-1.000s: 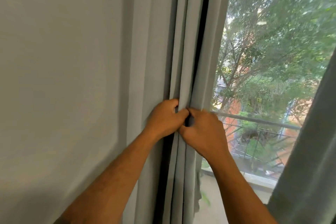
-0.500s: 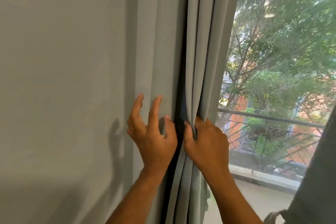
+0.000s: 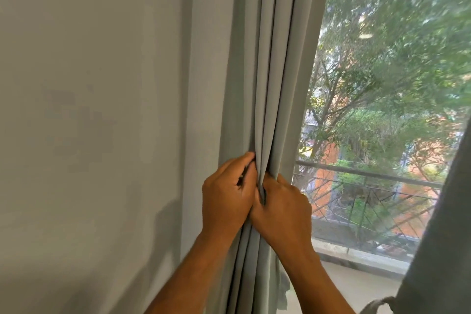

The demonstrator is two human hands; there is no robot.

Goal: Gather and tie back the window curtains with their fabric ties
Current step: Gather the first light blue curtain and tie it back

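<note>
A pale grey-green curtain hangs in gathered pleats along the left side of the window. My left hand grips a fold of it from the left, fingers curled into the pleats. My right hand grips the folds from the right, pressed against the left hand. At the right edge hangs a second, darker-looking curtain. A fabric tie loops at its lower edge. No tie is visible on the left curtain.
A plain wall fills the left half. Through the window I see trees, a balcony railing and a ledge below it.
My left hand, spread open on the curtain half a second ago, has closed on a fold and pulled it against my right hand. The pleats are bunched tighter.
</note>
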